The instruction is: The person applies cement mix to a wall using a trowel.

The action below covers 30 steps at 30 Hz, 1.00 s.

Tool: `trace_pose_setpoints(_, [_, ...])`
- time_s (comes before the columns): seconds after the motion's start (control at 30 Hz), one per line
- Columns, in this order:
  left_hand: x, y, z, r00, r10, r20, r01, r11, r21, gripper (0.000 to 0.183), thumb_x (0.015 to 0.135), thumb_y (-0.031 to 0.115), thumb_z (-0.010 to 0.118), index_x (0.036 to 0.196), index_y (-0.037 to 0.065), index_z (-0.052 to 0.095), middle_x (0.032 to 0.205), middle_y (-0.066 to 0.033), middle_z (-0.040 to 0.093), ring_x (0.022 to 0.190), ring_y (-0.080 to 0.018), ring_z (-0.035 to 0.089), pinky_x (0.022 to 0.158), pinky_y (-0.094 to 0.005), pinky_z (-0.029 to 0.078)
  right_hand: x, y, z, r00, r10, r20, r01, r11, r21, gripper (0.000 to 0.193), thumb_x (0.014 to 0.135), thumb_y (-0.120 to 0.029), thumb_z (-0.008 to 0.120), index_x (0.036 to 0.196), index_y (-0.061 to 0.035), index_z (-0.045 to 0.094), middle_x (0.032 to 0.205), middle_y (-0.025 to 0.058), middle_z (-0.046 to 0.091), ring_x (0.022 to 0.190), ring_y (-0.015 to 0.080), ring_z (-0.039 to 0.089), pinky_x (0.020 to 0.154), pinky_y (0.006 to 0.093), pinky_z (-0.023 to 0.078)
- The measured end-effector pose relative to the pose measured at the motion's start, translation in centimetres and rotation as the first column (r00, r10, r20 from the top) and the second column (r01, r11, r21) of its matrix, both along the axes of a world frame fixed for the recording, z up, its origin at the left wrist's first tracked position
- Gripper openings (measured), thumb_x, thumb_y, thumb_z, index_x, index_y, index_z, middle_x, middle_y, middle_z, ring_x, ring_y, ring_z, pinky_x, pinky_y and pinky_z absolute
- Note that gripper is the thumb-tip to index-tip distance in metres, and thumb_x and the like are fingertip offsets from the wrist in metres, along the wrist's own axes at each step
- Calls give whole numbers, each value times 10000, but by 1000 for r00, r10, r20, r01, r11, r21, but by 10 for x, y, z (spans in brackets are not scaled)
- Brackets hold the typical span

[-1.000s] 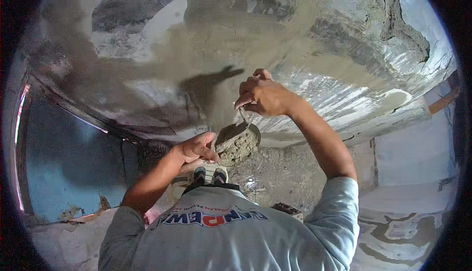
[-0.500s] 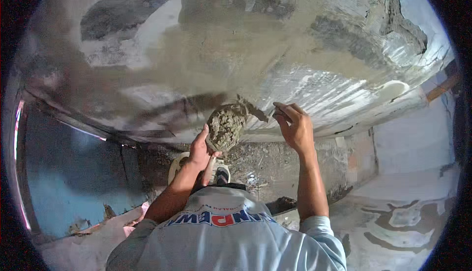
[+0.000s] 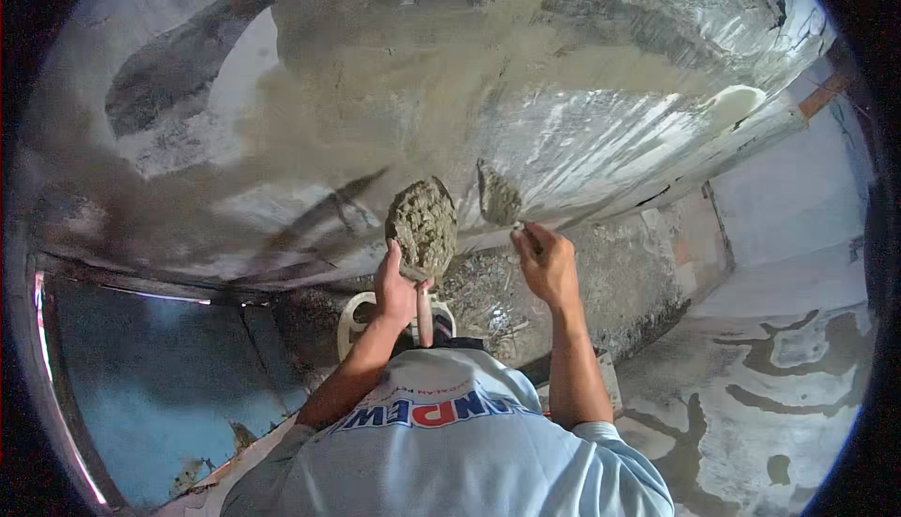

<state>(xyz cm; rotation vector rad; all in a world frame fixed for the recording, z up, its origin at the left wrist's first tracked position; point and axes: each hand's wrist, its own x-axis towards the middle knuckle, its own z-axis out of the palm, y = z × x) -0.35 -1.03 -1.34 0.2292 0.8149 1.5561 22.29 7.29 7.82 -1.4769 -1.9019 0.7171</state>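
Observation:
My left hand (image 3: 394, 294) grips a rounded holder, its surface hidden under a heap of wet grey mortar (image 3: 422, 226). A pale handle (image 3: 424, 318) hangs below it, beside my fingers. On the right, my right hand (image 3: 548, 266) pinches the near end of a small trowel (image 3: 498, 195), whose blade is coated with mortar. The trowel is just right of the heap, with a gap between them. Beyond both hands spreads a large plastered surface (image 3: 375, 95), patched with damp grey-brown mortar and paler streaks. I cannot tell whether the blade touches it.
Below the hands are a cream plastic chair (image 3: 352, 315) and rough, debris-strewn ground (image 3: 488, 296). A blue panel (image 3: 160, 376) stands at the left. A pale wall with dark patches (image 3: 798, 395) is at the lower right. Some wood (image 3: 824, 95) juts in at the far right.
My right hand has shifted slightly left and down. The trowel blade now shows its mortar-coated face, where it was edge-on before. The view has tilted, and the heap looks more upright.

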Motion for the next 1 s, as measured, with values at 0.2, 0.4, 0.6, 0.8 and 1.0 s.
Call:
trace_pose_setpoints(0.2, [23,5,-16,998,51,28,-53,997,59,545,1014,544,504,1381,141,494,1267,-33,594,1043,-202,553,780,-377,435,6,-34,-57,987,-65,-147,30,974,-227,291,966,-241,639,898,42,645,614,150,538,569,153,484,559,382,423])
trace_pose_setpoints(0.4, [36,16,-35,992,108,64,-108,994,0,695,1002,638,444,1409,75,463,1271,-93,606,1108,-224,586,945,-394,460,-28,-89,-44,867,-254,-429,-22,841,-541,307,1008,-269,601,896,11,659,671,19,587,589,98,559,539,292,451])
trace_pose_setpoints(0.6, [36,30,-47,993,21,116,-39,987,157,729,1000,646,442,1469,90,398,1314,-105,587,1148,-255,576,971,-413,466,-56,-114,-52,745,-316,-588,-66,841,-537,282,985,-256,642,897,10,666,707,28,619,588,108,575,549,288,479])
trace_pose_setpoints(0.8, [51,37,-33,949,190,-250,-238,955,-178,744,1029,589,437,1540,72,281,1419,-129,443,1286,-232,458,1028,-404,430,-58,-108,-55,857,-263,-444,31,885,-465,265,934,-274,722,987,-15,721,657,63,674,578,119,640,549,308,494])
trace_pose_setpoints(1.0, [50,30,-14,971,164,-172,-165,986,12,489,1050,490,468,1304,73,451,1188,-71,513,1066,-173,560,855,-362,502,-64,-108,-58,854,-291,-432,60,879,-473,284,925,-292,723,1028,-28,735,669,77,688,585,143,654,570,329,503])
